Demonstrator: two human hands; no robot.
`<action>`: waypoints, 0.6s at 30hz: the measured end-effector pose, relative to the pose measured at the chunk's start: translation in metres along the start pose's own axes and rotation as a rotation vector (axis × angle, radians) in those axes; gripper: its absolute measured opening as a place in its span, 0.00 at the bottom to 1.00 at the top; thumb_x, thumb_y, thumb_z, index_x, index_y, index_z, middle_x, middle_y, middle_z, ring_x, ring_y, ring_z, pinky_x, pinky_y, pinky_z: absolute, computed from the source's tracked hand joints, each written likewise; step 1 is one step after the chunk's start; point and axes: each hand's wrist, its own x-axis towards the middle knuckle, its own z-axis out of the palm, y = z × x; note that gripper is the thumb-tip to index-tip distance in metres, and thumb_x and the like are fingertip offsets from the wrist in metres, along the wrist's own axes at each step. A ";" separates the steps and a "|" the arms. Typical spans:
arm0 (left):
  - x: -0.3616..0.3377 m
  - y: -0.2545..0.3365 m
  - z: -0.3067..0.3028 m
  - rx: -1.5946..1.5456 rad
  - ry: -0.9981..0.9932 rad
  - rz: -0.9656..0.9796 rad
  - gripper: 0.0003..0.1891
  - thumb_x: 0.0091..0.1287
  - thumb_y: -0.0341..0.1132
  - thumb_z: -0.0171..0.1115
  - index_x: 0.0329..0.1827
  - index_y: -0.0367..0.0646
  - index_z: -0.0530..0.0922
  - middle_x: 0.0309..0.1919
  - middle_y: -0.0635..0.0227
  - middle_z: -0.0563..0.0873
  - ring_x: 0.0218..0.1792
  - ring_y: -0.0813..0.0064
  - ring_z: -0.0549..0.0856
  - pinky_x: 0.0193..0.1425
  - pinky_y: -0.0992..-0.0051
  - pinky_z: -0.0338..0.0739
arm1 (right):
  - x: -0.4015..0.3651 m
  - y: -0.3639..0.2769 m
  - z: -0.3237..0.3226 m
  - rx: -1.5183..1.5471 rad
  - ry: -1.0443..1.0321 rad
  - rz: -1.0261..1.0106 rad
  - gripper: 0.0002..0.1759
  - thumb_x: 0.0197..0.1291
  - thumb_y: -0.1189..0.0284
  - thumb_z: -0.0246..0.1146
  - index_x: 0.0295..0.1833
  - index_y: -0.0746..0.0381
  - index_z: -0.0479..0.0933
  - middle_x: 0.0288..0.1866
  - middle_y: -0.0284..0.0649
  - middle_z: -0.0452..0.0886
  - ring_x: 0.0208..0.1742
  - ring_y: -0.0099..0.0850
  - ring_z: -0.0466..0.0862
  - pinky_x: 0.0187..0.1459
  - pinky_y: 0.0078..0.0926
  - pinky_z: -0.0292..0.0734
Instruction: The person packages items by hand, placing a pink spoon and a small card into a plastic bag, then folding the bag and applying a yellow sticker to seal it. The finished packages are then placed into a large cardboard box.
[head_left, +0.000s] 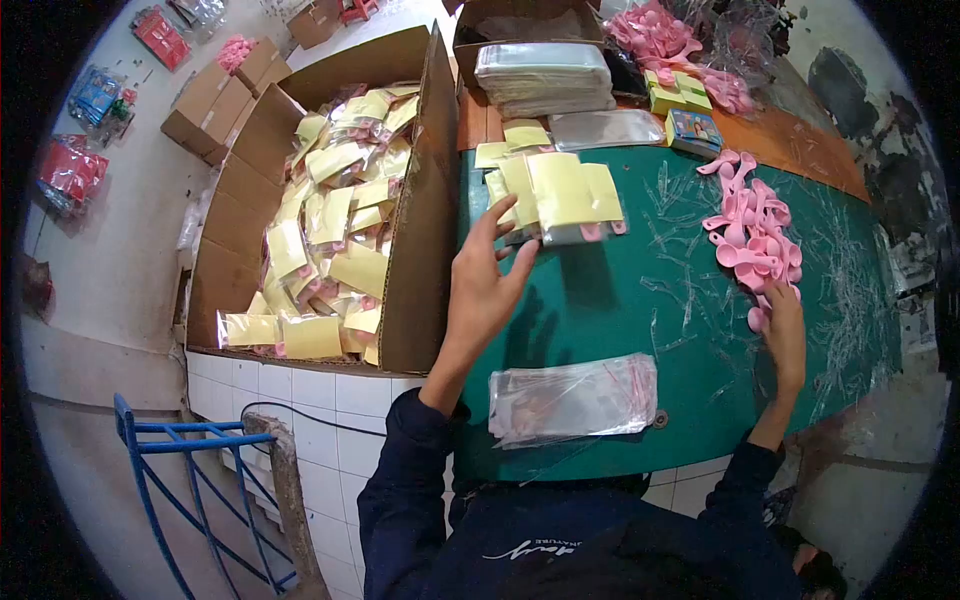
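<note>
My left hand (pixel 489 278) is open, fingers spread, beside a heap of clear packets with pale yellow cards (pixel 565 190) on the green table. Pink pieces show through the lower edge of the front packets. At the near end of a pile of pink measuring spoons (pixel 745 225), my right hand (pixel 786 325) has its fingers closed around a pink spoon (pixel 758 319); the fingers partly hide it. Between my arms, close to my body, lies a stack of clear plastic bags (pixel 573 398).
On the left stands a large cardboard box (pixel 418 200) filled with similar packets. Stacked clear sleeves (pixel 545 78), a small printed box (pixel 693 130) and more bagged pink spoons (pixel 655 35) sit at the back. Scraps of clear plastic (pixel 680 290) litter the green tabletop (pixel 590 310).
</note>
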 end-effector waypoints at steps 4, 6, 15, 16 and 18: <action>-0.050 0.014 0.009 0.312 -0.427 0.070 0.14 0.57 0.30 0.63 0.45 0.37 0.73 0.35 0.54 0.79 0.36 0.63 0.82 0.37 0.70 0.76 | -0.012 0.033 0.009 -0.117 0.016 0.044 0.12 0.50 0.83 0.54 0.42 0.65 0.74 0.40 0.47 0.75 0.45 0.48 0.74 0.45 0.39 0.69; -0.087 0.022 0.024 0.454 -0.532 0.075 0.14 0.56 0.30 0.64 0.44 0.38 0.72 0.34 0.56 0.77 0.35 0.61 0.80 0.37 0.69 0.76 | -0.014 0.039 0.013 -0.111 0.027 0.020 0.12 0.49 0.83 0.54 0.41 0.65 0.74 0.39 0.47 0.74 0.44 0.47 0.74 0.44 0.40 0.69; -0.095 0.000 0.037 0.149 -0.450 0.078 0.14 0.54 0.28 0.65 0.43 0.40 0.74 0.33 0.60 0.76 0.34 0.64 0.81 0.37 0.70 0.76 | -0.005 0.030 -0.003 -0.168 0.051 -0.023 0.07 0.52 0.79 0.57 0.39 0.66 0.71 0.36 0.47 0.73 0.39 0.46 0.74 0.39 0.37 0.69; -0.089 0.000 0.033 0.099 -0.467 0.074 0.13 0.54 0.28 0.65 0.42 0.40 0.74 0.32 0.61 0.77 0.33 0.64 0.81 0.37 0.70 0.76 | -0.003 0.024 -0.007 -0.083 0.072 0.001 0.07 0.54 0.77 0.57 0.39 0.65 0.71 0.35 0.46 0.73 0.38 0.45 0.74 0.38 0.37 0.69; -0.075 0.002 0.026 0.113 -0.444 0.150 0.10 0.55 0.28 0.65 0.39 0.39 0.75 0.28 0.63 0.81 0.31 0.65 0.83 0.34 0.71 0.76 | 0.003 0.001 -0.019 0.090 0.118 0.049 0.07 0.57 0.75 0.58 0.39 0.65 0.71 0.33 0.45 0.72 0.36 0.41 0.75 0.37 0.36 0.69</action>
